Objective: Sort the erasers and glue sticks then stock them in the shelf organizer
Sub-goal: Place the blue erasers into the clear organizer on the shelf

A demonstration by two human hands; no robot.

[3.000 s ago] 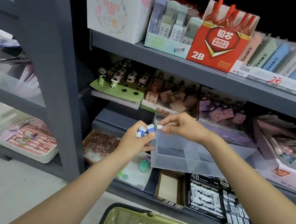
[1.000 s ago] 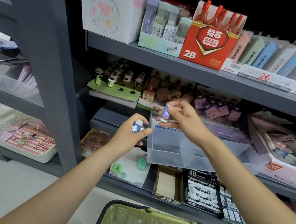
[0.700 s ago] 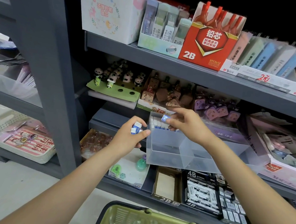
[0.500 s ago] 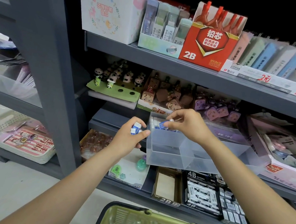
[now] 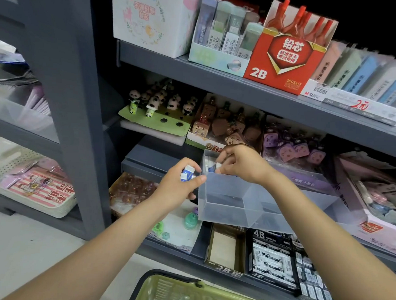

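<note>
- The eraser (image 5: 187, 173) sits pinched in our left hand (image 5: 178, 185), just left of the clear organizer (image 5: 223, 207).
- We judge it light, firm and slightly grippy; we hold its sleeved sides.
- Our right hand (image 5: 240, 163), fingers curled, tucks another eraser (image 5: 212, 168) into the back compartment.
- 1 second ago we held that eraser above the rim; now it is inside.

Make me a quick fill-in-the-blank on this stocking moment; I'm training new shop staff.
1. The left hand holds one ____ with a blue and white sleeve.
2. The right hand reaches into the clear ____.
3. The red box on the upper shelf is marked ____.
4. At the bottom edge sits a ____ basket.

Missing words: eraser; bin; 2B; green
</note>
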